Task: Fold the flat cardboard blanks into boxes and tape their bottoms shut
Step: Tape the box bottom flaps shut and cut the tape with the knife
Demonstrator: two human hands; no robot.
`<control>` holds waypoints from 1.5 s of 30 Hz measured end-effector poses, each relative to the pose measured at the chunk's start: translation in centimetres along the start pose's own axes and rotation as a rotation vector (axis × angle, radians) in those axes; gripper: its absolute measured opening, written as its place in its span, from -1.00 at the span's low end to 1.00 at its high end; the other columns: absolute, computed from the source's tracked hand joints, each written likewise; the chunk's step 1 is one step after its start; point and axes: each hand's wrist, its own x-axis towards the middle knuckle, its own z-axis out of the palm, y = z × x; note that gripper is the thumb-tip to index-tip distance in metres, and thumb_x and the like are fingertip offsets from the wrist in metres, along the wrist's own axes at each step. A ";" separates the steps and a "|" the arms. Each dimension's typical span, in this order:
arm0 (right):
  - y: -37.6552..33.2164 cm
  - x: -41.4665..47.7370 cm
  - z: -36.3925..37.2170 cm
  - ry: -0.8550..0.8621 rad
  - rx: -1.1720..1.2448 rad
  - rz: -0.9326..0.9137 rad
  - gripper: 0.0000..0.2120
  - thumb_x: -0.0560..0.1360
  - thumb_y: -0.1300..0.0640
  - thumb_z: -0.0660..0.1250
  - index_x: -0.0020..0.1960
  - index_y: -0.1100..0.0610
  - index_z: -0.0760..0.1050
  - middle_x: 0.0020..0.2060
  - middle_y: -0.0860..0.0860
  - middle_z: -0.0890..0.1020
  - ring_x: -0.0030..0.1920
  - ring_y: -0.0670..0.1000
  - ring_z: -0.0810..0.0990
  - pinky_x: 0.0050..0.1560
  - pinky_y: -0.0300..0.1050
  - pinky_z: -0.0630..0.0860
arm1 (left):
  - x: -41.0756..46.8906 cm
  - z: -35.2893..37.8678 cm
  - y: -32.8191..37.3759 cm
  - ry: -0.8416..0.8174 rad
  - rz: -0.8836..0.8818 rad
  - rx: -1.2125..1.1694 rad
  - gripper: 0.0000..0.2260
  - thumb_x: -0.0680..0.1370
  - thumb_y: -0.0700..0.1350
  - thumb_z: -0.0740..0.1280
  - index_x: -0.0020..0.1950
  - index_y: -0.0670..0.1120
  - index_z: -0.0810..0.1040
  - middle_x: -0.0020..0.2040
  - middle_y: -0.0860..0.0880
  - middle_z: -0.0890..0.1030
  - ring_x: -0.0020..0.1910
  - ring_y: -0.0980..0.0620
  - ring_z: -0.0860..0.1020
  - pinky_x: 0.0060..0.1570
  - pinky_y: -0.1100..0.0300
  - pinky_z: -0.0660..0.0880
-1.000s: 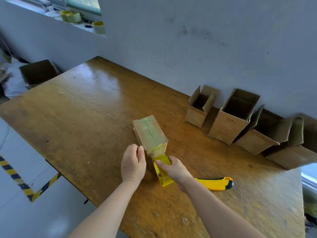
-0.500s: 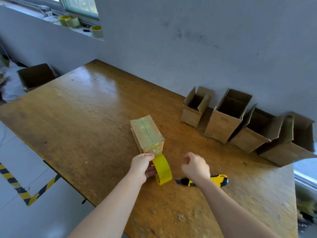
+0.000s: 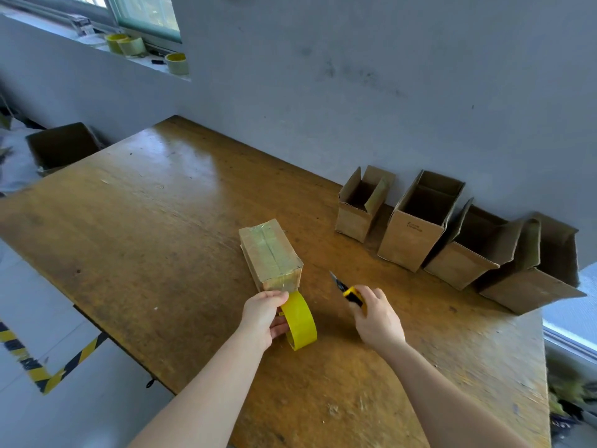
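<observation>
A packing workshop, by the look of it: a big scuffed wooden worktable (image 3: 161, 240) pushed against a bare grey wall (image 3: 355, 76) marked with smudges. Beyond the right hand (image 3: 376, 315), which grips a yellow utility knife (image 3: 350, 291), four open cardboard boxes (image 3: 420, 218) line the wall. Far off past the left hand (image 3: 266, 315), spare tape rolls (image 3: 176, 63) sit on the window ledge. Down to that hand's left, black-and-yellow hazard striping (image 3: 64, 367) marks the floor, and a larger open carton (image 3: 61, 147) stands beyond the table's far corner.
</observation>
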 end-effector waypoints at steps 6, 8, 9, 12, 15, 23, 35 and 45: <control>-4.3 0.3 -0.4 0.041 -0.089 -0.371 -0.55 0.52 -0.33 -0.05 0.15 -0.17 0.48 -0.14 -0.15 0.49 -0.22 -0.06 0.50 -0.37 -0.19 0.33 | -0.2 0.1 -0.3 0.041 0.039 0.002 -0.85 0.51 -0.20 0.38 0.08 -0.12 0.55 0.05 -0.22 0.61 0.00 -0.21 0.60 -0.24 0.04 0.57; -5.4 0.5 -0.5 0.034 -0.231 -0.419 -0.54 0.53 -0.35 -0.05 0.11 -0.16 0.51 -0.18 -0.15 0.48 -0.25 -0.07 0.47 -0.39 -0.19 0.30 | -0.1 0.0 -0.4 0.052 0.046 0.017 -0.81 0.51 -0.19 0.39 0.11 -0.11 0.54 0.06 -0.21 0.61 0.01 -0.21 0.60 -0.20 0.03 0.57; -5.8 0.8 -0.6 0.027 -0.289 -0.416 -0.57 0.55 -0.33 -0.02 0.10 -0.15 0.51 -0.18 -0.14 0.48 -0.24 -0.07 0.47 -0.38 -0.18 0.31 | -0.1 -0.1 -0.5 0.056 0.050 0.027 -0.79 0.50 -0.19 0.40 0.13 -0.12 0.55 0.07 -0.21 0.61 0.02 -0.21 0.60 -0.15 0.01 0.58; -6.8 1.5 -0.8 -0.036 -0.433 -0.413 -0.56 0.56 -0.32 -0.01 0.09 -0.10 0.52 -0.17 -0.10 0.49 -0.21 -0.05 0.49 -0.33 -0.16 0.41 | -0.1 -0.5 -0.6 0.071 0.058 0.053 -0.79 0.49 -0.18 0.41 0.11 -0.12 0.56 0.07 -0.21 0.61 0.03 -0.21 0.59 -0.10 -0.02 0.58; -7.4 1.9 -0.7 -0.058 -0.523 -0.444 -0.52 0.56 -0.32 -0.03 0.09 -0.07 0.53 -0.17 -0.08 0.50 -0.18 -0.03 0.51 -0.31 -0.16 0.44 | 0.0 -0.8 -0.6 0.073 0.057 0.056 -0.84 0.49 -0.18 0.41 0.06 -0.12 0.56 0.05 -0.21 0.62 -0.01 -0.20 0.60 -0.16 0.01 0.58; -9.0 2.6 -0.3 -0.088 -0.636 -0.415 -0.51 0.56 -0.33 0.01 0.03 -0.02 0.56 -0.20 -0.05 0.51 -0.18 -0.02 0.54 -0.25 -0.11 0.54 | -0.1 -0.9 -0.2 0.049 0.044 0.076 -0.78 0.50 -0.19 0.40 0.14 -0.13 0.54 0.05 -0.21 0.61 -0.02 -0.20 0.60 -0.22 0.04 0.56; -10.8 3.9 0.3 -0.177 -0.838 -0.396 -0.55 0.55 -0.27 0.16 -0.03 0.08 0.62 -0.25 -0.02 0.57 -0.26 -0.01 0.54 -0.32 -0.13 0.43 | 0.2 -1.3 0.8 -0.013 0.011 0.208 -0.69 0.53 -0.18 0.38 0.26 -0.15 0.46 0.10 -0.20 0.59 0.04 -0.18 0.60 -0.06 -0.03 0.60; -1.2 0.8 3.0 -0.194 -0.534 -0.165 -0.59 0.53 -0.30 0.14 0.22 -0.11 0.50 0.03 -0.04 0.52 0.09 0.03 0.51 -0.04 -0.10 0.40 | 0.7 -2.1 1.2 -0.020 0.002 0.332 -0.79 0.49 -0.15 0.43 0.10 -0.09 0.54 0.07 -0.16 0.56 0.04 -0.13 0.55 -0.21 0.08 0.56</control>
